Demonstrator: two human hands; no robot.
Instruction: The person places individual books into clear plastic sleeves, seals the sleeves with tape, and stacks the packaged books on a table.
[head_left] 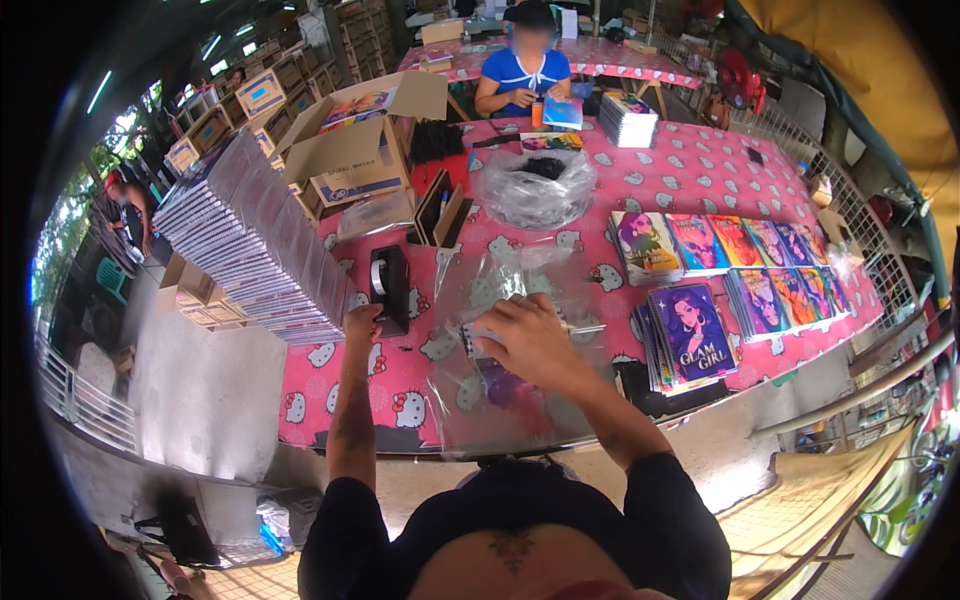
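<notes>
My left hand is at the near left side of a black tape dispenser with a roll of tape on it. Its fingers are closed in a pinch, and whatever is between them is too small to make out. My right hand bends its fingers over a clear plastic bag spread in front of me and grips it. Under the plastic, partly covered by this hand, lies a spiral notebook with a purple patch on its cover, blurred by glare.
A tall stack of spiral notebooks rises at the left. An open carton stands behind it. Rows of colourful notebooks lie to the right. Crumpled clear plastic sits mid-table. Across the table, a person in blue handles booklets.
</notes>
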